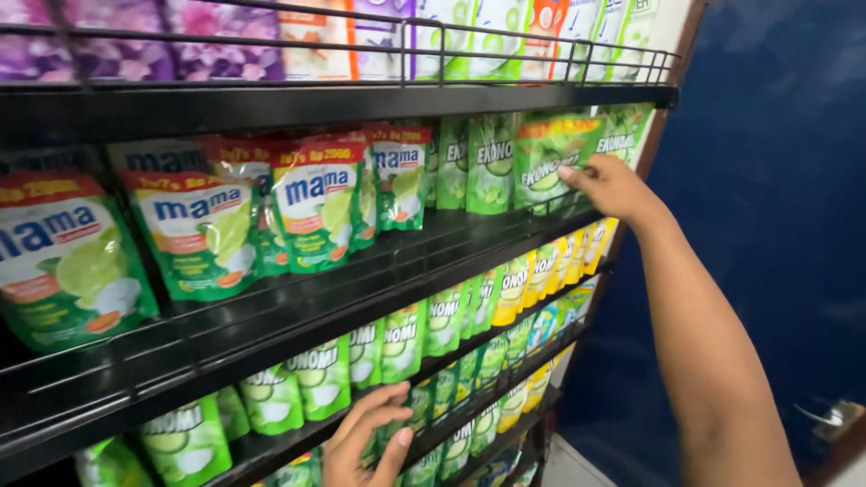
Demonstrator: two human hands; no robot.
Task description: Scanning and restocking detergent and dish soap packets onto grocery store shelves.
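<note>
My right hand (pixel 606 187) reaches up to the far end of the middle shelf and grips the edge of a light green refill pouch (pixel 548 158) standing there. My left hand (pixel 368 439) is low at the bottom of the view, its fingers curled around green pouches (pixel 419 401) on a lower shelf; whether it actually holds one is unclear. Rows of green pouches with red tops (pixel 316 203) stand on the middle shelf's left part.
A black metal rack (pixel 298 298) with wire front rails carries several shelves. Purple and orange packs (pixel 216 45) fill the top shelf, green and yellow pouches (pixel 541 271) the lower ones. A dark blue wall (pixel 767 180) stands to the right.
</note>
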